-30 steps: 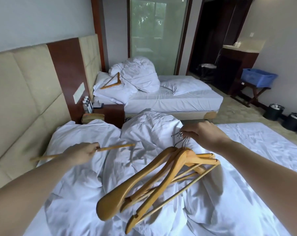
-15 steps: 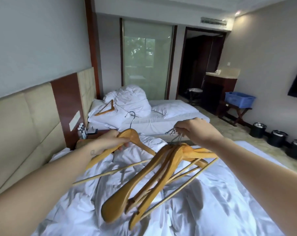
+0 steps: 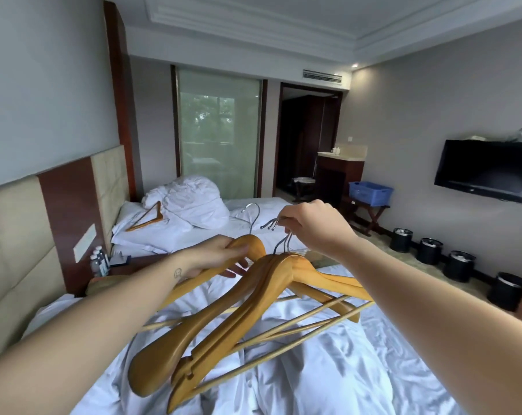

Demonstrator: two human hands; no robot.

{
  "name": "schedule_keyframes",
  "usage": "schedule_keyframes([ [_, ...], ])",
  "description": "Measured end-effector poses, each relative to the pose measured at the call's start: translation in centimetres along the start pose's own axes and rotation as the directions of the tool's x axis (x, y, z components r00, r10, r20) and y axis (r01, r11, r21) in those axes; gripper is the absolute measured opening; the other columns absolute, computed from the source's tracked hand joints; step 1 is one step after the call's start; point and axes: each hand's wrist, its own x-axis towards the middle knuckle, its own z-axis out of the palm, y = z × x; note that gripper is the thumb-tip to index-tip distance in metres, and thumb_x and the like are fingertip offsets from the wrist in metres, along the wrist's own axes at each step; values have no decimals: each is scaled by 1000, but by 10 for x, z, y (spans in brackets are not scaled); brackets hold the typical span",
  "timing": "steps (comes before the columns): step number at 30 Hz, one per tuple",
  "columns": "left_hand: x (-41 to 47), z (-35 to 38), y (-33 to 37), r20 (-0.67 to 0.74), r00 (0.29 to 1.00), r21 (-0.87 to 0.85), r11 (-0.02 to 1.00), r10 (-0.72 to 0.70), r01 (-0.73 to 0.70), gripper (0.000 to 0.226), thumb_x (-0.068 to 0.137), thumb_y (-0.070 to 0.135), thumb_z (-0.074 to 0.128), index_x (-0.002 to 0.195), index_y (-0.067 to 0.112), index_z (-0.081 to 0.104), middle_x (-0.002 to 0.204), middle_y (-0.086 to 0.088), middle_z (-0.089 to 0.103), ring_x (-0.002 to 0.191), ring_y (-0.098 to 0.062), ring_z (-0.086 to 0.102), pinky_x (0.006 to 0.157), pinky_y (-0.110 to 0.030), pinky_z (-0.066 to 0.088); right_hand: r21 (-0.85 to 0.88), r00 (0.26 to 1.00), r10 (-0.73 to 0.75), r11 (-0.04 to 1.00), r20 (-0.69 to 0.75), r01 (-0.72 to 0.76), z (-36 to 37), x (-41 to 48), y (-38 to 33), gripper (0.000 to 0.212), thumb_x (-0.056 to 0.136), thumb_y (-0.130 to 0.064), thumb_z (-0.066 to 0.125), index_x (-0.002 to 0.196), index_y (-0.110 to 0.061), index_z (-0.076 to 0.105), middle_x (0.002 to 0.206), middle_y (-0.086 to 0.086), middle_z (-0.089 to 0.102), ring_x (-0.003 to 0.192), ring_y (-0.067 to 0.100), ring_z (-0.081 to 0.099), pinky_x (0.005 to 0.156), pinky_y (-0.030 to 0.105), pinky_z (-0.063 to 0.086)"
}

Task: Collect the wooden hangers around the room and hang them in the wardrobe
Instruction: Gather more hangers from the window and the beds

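The collecting step is in hand. The right hand [image 3: 309, 227] pinches the curved steel hooks of a bunch of smooth, honey-coloured wooden hangers [image 3: 253, 310] above the rumpled white bedding [image 3: 328, 378]. The left hand [image 3: 220, 259] grips one more glossy wooden hanger [image 3: 250, 244] by its shoulder. Next, its hook needs threading onto the right fingers; another hanger [image 3: 146, 218] lies on the far bed's pillow.

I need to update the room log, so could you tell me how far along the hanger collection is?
Collected: a bunch of tan wooden hangers hangs by its hooks from the right hand. In hand: the left hand holds one more wooden hanger beside the bunch. Left: a wooden hanger on the far bed's pillow, then hanging everything; no wardrobe shows.
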Motion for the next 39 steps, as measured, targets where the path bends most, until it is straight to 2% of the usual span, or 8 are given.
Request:
schedule_keyframes([
  [5,2,28,21,114,993,-21,1000,15,-13,33,96,42,48,99,12,61,80,-3,65,73,-17,64,75,-37,54,39,997,45,998,-56,-43,-18,-11,7,20,96,-31,51,105,-23,66,92,7,72,87,34,64,75,42,52],
  [9,-1,46,36,163,987,-96,995,6,10,35,98,43,43,107,14,61,77,-1,65,64,-11,61,57,-25,51,104,992,65,993,-107,-54,-35,-18,12,17,95,-27,55,105,-15,61,91,6,71,86,31,64,78,43,52],
  [13,4,62,46,228,971,-123,992,64,-37,59,82,57,52,121,14,62,104,-12,64,92,-22,59,79,-29,52,111,984,86,991,-155,-69,-45,-24,23,14,94,-25,57,102,-14,60,90,7,71,83,27,65,76,42,54],
  [17,7,79,55,237,961,-104,987,146,-124,61,69,64,65,111,19,66,94,-4,69,85,-16,62,72,-24,53,105,970,151,986,-191,-132,-55,-30,36,15,93,-29,58,103,-17,59,89,4,70,77,22,65,73,39,56],
  [19,11,88,60,242,952,-79,982,186,-172,57,73,55,68,114,16,64,94,-3,70,86,-16,64,77,-25,53,108,965,180,981,-191,-162,-60,-36,42,18,94,-30,58,107,-18,59,89,3,70,75,21,65,74,38,56],
  [23,15,110,74,251,937,-147,966,242,-211,29,83,33,65,106,16,64,81,0,70,70,-10,67,62,-20,52,107,955,236,970,-180,-220,-75,-54,58,26,93,-28,59,117,-16,61,93,4,72,78,21,66,79,36,54],
  [31,27,170,117,320,925,-112,978,205,-178,61,69,49,69,119,15,61,98,-7,70,85,-20,66,78,-31,53,-8,954,212,976,-212,-219,-112,-96,94,26,95,-24,57,118,-16,65,94,5,73,82,24,68,81,35,53],
  [39,42,253,147,411,874,-94,965,261,-244,63,64,60,78,115,27,62,111,-8,70,103,-25,67,96,-41,52,-180,941,248,939,-231,-292,-146,-147,139,20,92,-20,55,105,-17,70,92,5,65,87,31,62,69,29,43],
])
